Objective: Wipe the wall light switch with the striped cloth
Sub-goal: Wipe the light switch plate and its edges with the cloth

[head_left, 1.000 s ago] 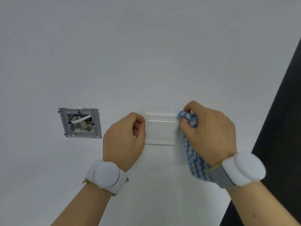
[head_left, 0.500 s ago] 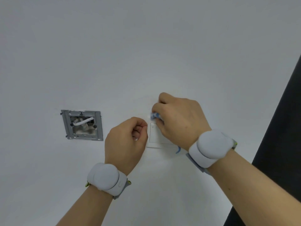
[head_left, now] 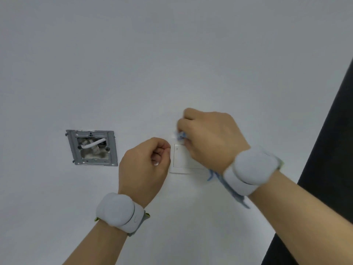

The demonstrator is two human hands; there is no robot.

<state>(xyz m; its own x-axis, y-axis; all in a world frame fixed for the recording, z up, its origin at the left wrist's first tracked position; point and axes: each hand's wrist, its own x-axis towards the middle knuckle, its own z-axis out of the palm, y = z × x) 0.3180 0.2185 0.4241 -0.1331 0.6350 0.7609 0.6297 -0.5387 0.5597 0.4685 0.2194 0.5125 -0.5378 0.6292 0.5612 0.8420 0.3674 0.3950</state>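
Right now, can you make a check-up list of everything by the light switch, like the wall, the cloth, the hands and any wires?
Surface: white wall, plain and bare above the hands.
Job's things: white light switch, right part hidden by the right hand; striped cloth bunched at the switch's top edge, its tail hanging below the right wrist.
Clutter: nothing seen.
Hands: right hand closed on the cloth, blurred; left hand curled into a loose fist, at the switch's left edge, holding nothing that shows. Both wrists wear white bands.
Cables: a white wire inside the open metal wall box, left of the switch, no cover.
Surroundings: dark panel along the right edge.
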